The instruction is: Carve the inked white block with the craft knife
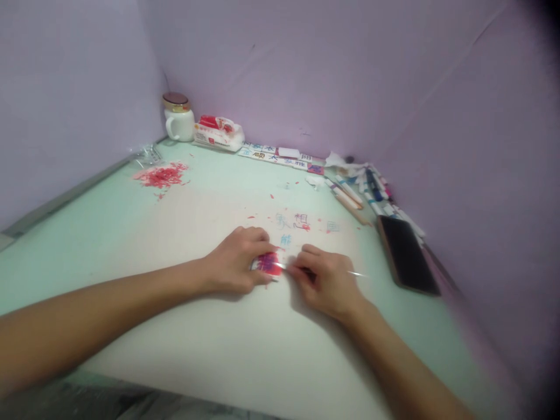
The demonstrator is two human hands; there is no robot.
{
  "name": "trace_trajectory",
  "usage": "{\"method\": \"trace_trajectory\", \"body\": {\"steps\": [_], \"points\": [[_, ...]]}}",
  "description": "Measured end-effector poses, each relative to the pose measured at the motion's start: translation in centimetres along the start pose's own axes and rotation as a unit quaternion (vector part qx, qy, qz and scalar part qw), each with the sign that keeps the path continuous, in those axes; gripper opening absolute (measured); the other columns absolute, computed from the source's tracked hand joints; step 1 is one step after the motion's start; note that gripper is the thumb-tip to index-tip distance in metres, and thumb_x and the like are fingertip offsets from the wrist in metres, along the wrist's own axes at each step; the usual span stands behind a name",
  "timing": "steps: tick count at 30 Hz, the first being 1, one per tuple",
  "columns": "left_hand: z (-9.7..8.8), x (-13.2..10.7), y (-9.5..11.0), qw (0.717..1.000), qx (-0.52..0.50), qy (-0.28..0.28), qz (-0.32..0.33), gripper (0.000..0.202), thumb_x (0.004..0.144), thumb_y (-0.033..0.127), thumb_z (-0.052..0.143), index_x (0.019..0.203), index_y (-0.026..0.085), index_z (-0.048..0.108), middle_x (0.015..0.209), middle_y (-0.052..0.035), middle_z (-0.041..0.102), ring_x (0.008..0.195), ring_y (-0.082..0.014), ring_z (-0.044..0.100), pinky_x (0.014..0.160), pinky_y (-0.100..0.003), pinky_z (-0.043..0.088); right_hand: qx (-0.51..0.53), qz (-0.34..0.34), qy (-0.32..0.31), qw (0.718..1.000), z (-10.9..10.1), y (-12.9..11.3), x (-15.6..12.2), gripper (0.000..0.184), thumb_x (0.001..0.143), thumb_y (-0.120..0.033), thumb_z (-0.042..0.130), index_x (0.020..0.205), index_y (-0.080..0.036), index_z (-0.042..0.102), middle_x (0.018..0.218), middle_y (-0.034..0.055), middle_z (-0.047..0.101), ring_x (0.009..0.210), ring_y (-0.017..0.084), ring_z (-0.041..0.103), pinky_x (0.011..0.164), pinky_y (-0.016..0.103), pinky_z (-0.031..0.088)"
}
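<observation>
My left hand (238, 259) grips a small white block (268, 264) between thumb and fingers and holds it on the table. The block's top is coloured red and purple, with a mark I cannot read. My right hand (326, 277) is closed around a thin, pale carving tool (359, 273), whose tip touches the block's right edge. The hand hides the tool's middle, and blur keeps its exact kind unclear. Handwritten characters (301, 220) in blue and dark ink show on the white sheet (210, 344) just beyond my hands, among small red shavings.
Red shavings (161, 175) lie heaped at the far left near a clear plastic wrapper (147, 155). A lidded white mug (180, 124), a wipes pack (219, 134) and lettered blocks (280, 158) line the wall. Markers (371, 186) and a black phone (406, 254) are at the right.
</observation>
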State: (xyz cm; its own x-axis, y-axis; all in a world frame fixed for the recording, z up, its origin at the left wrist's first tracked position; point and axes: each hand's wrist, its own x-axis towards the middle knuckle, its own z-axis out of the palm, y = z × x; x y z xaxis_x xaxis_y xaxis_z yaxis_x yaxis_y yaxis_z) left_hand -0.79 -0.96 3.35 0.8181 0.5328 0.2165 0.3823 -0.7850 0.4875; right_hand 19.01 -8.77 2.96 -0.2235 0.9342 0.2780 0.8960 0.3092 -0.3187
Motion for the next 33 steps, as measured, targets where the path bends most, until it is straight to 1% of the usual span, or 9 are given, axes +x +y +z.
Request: {"method": "trace_trajectory", "body": {"steps": [5,10,12,14,17,24,26,29,33], "points": [[-0.1,0.1,-0.1,1.000,-0.007,-0.002,0.000,0.037,0.067,0.029,0.072,0.101,0.016,0.066,0.096,-0.0078,0.059,0.089,-0.0231,0.057,0.084,-0.040,0.041,0.019,0.009,0.014,1.000,0.2,-0.2,-0.4,0.018,0.079,-0.024,0.053,0.062,-0.018,0.057,0.062,-0.0032,0.052,0.053,0.009,0.043,0.051,0.024,0.025],[0.1,0.1,-0.3,1.000,-0.013,0.008,0.008,0.034,0.070,0.035,0.069,0.099,0.017,0.066,0.095,-0.0077,0.059,0.087,-0.0223,0.057,0.083,-0.039,0.043,0.035,0.067,0.032,0.997,0.5,-0.6,-0.5,0.017,0.078,-0.026,0.054,0.063,-0.019,0.059,0.063,-0.0027,0.053,0.054,0.010,0.047,0.052,0.024,0.028],[0.1,0.1,-0.3,1.000,-0.014,0.007,0.006,0.034,0.070,0.035,0.069,0.098,0.017,0.066,0.094,-0.0075,0.059,0.086,-0.0221,0.057,0.082,-0.038,0.044,0.038,0.082,0.025,0.996,0.4,-0.6,-0.5,0.017,0.078,-0.026,0.055,0.063,-0.020,0.058,0.063,-0.0028,0.054,0.054,0.010,0.047,0.053,0.024,0.029],[0.1,0.1,-0.3,1.000,-0.016,0.006,0.011,0.033,0.069,0.034,0.070,0.097,0.017,0.066,0.094,-0.0076,0.059,0.086,-0.0224,0.057,0.082,-0.038,0.044,0.049,0.080,0.013,0.996,0.3,-0.5,-0.4,0.017,0.078,-0.026,0.055,0.062,-0.020,0.058,0.063,-0.0031,0.054,0.054,0.010,0.047,0.053,0.024,0.029],[0.1,0.1,-0.3,1.000,-0.022,0.003,0.018,0.034,0.067,0.031,0.072,0.097,0.016,0.066,0.094,-0.0074,0.058,0.087,-0.0222,0.056,0.082,-0.038,0.043,0.092,0.076,-0.006,0.993,0.2,-0.1,-0.2,0.018,0.078,-0.026,0.055,0.061,-0.020,0.057,0.061,-0.0035,0.054,0.054,0.010,0.047,0.054,0.024,0.030],[0.1,0.1,-0.1,0.999,-0.026,-0.006,0.027,0.036,0.069,0.030,0.073,0.101,0.016,0.064,0.095,-0.0073,0.057,0.087,-0.0211,0.055,0.082,-0.037,0.042,0.174,0.118,-0.011,0.978,0.3,0.7,0.0,0.019,0.076,-0.029,0.056,0.060,-0.020,0.056,0.060,-0.0023,0.056,0.056,0.012,0.047,0.054,0.025,0.033],[0.1,0.1,-0.1,0.999,-0.022,-0.010,0.028,0.036,0.069,0.031,0.072,0.100,0.016,0.064,0.095,-0.0076,0.058,0.087,-0.0216,0.055,0.082,-0.038,0.042,0.174,0.119,-0.017,0.977,0.2,0.8,0.0,0.019,0.077,-0.029,0.057,0.060,-0.020,0.056,0.060,-0.0022,0.056,0.056,0.012,0.047,0.054,0.024,0.033],[0.1,0.1,-0.1,1.000,-0.010,-0.007,0.022,0.035,0.068,0.031,0.072,0.098,0.016,0.065,0.095,-0.0085,0.059,0.088,-0.0230,0.056,0.081,-0.038,0.042,0.145,0.116,-0.022,0.982,0.0,0.8,0.0,0.018,0.076,-0.029,0.057,0.061,-0.021,0.056,0.060,-0.0025,0.057,0.055,0.012,0.047,0.052,0.024,0.032],[0.2,0.1,-0.1,1.000,-0.002,0.003,0.003,0.034,0.067,0.032,0.073,0.094,0.015,0.065,0.095,-0.0088,0.060,0.088,-0.0235,0.057,0.082,-0.039,0.042,0.085,0.114,0.017,0.990,0.0,0.6,-0.3,0.018,0.078,-0.029,0.056,0.062,-0.021,0.057,0.062,-0.0027,0.058,0.057,0.012,0.049,0.054,0.024,0.032]]}}
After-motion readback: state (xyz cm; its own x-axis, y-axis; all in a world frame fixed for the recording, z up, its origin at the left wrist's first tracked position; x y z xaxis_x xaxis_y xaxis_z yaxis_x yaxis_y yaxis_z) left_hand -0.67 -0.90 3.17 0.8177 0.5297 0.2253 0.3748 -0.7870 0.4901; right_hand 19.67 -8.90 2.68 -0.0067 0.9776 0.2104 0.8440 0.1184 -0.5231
